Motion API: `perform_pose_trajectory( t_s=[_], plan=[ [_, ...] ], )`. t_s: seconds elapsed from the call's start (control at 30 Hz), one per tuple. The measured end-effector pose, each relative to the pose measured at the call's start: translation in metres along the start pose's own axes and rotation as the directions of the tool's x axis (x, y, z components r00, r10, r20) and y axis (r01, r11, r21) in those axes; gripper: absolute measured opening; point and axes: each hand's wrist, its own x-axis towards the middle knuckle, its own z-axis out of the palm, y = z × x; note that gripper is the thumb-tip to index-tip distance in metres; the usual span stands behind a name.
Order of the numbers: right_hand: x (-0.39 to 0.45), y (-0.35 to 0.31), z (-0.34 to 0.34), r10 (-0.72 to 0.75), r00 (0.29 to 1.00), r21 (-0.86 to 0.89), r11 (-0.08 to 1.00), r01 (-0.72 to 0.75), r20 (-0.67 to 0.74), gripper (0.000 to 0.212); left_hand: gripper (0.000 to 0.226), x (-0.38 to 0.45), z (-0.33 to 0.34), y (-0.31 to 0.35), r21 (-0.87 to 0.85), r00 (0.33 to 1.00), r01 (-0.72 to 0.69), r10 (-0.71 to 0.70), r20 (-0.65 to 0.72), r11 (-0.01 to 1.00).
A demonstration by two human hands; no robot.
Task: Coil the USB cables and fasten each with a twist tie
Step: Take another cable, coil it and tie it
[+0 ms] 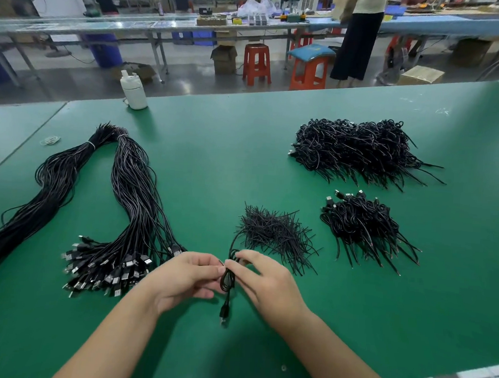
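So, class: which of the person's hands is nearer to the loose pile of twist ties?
Right. The right hand sits just below the twist tie pile, almost touching its near edge; the left hand is farther off to the pile's left.

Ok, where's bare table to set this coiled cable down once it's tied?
Bare green table lies between the uncoiled bundle and the big coiled pile, and right of your right hand. Crowded around the twist ties and smaller pile.
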Motion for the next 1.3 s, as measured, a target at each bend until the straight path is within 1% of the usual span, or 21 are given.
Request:
perform_pose_trajectory(
  t_s=[0.1,0.17,0.2,0.23,0.27,0.33,0.4,0.47,0.53,0.57,0.63,0.7,0.77,0.87,1.0,1.07,1.1,1.13,1.17,1.23,1.3],
  plan=[
    [0.012,-0.006,-0.005,0.148,0.987,0.128,0.980,-0.154,0.055,0.021,0.005,0.000,-0.001,-0.001,0.093,0.985,-0.164,0.168,-0.033,0.982],
    [0.020,-0.013,-0.004,0.290,0.948,0.249,0.916,-0.314,0.127,0.019,0.010,0.001,0.001,-0.001,0.207,0.953,-0.276,0.296,-0.072,0.939],
    [0.024,-0.016,-0.004,0.377,0.912,0.309,0.858,-0.410,0.163,0.017,0.014,0.001,0.004,-0.001,0.306,0.927,-0.318,0.363,-0.100,0.897],
    [0.029,-0.018,-0.004,0.466,0.861,0.365,0.780,-0.509,0.205,0.015,0.016,0.000,0.006,0.001,0.450,0.887,-0.348,0.445,-0.127,0.822],
    [0.032,-0.019,-0.005,0.537,0.804,0.417,0.689,-0.592,0.256,0.014,0.018,-0.001,0.009,0.002,0.612,0.833,-0.354,0.535,-0.136,0.707],
    [0.036,-0.020,-0.004,0.615,0.705,0.508,0.507,-0.696,0.353,0.021,0.019,-0.005,0.015,0.003,0.807,0.721,-0.352,0.688,-0.089,0.474],
    [0.038,-0.020,-0.003,0.640,0.628,0.609,0.298,-0.735,0.444,0.023,0.019,-0.009,0.020,0.004,0.849,0.650,-0.387,0.760,-0.026,0.360],
    [0.041,-0.020,0.000,0.639,0.570,0.666,0.118,-0.736,0.517,0.014,0.013,-0.009,0.022,0.003,0.893,0.611,-0.385,0.790,0.055,0.235],
    [0.041,-0.019,0.001,0.654,0.524,0.673,0.032,-0.739,0.545,0.015,0.009,-0.009,0.022,0.002,0.937,0.579,-0.344,0.800,0.160,0.062],
    [0.041,-0.018,0.001,0.663,0.523,0.674,0.038,-0.737,0.535,0.018,0.008,-0.009,0.022,0.002,0.943,0.572,-0.332,0.799,0.184,0.020],
    [0.039,-0.017,-0.001,0.659,0.560,0.696,0.077,-0.714,0.502,0.019,0.008,-0.010,0.023,0.003,0.935,0.572,-0.350,0.804,0.162,0.061],
    [0.040,-0.017,-0.004,0.627,0.623,0.716,0.145,-0.683,0.467,0.012,0.007,-0.011,0.023,0.004,0.907,0.584,-0.380,0.807,0.083,0.182],
    [0.044,-0.017,-0.006,0.593,0.678,0.694,0.260,-0.671,0.434,0.007,0.008,-0.009,0.023,0.005,0.866,0.610,-0.375,0.791,-0.039,0.332],
    [0.048,-0.018,-0.010,0.549,0.726,0.634,0.399,-0.663,0.413,0.022,0.014,-0.007,0.021,0.008,0.791,0.653,-0.355,0.738,-0.171,0.498],
    [0.046,-0.019,-0.012,0.502,0.754,0.581,0.489,-0.651,0.423,0.030,0.018,-0.004,0.019,0.010,0.700,0.704,-0.333,0.661,-0.261,0.632],
    [0.046,-0.018,-0.010,0.541,0.768,0.535,0.560,-0.633,0.342,0.017,0.019,-0.003,0.021,0.009,0.670,0.721,-0.349,0.645,-0.254,0.655],
    [0.048,-0.019,-0.011,0.566,0.767,0.520,0.577,-0.630,0.302,0.005,0.018,-0.004,0.022,0.009,0.669,0.721,-0.360,0.648,-0.243,0.651],
    [0.049,-0.018,-0.012,0.588,0.759,0.505,0.582,-0.637,0.280,0.017,0.017,-0.005,0.023,0.009,0.697,0.712,-0.363,0.667,-0.222,0.619],
    [0.048,-0.016,-0.010,0.612,0.734,0.510,0.549,-0.662,0.294,0.029,0.015,-0.007,0.024,0.009,0.753,0.689,-0.363,0.702,-0.181,0.549],
    [0.047,-0.017,-0.008,0.650,0.666,0.560,0.417,-0.716,0.367,0.041,0.011,-0.009,0.028,0.008,0.859,0.622,-0.373,0.781,-0.049,0.351],
    [0.045,-0.017,-0.006,0.674,0.601,0.604,0.280,-0.747,0.431,0.037,0.009,-0.010,0.031,0.007,0.912,0.579,-0.369,0.812,0.076,0.177]
  ],
)
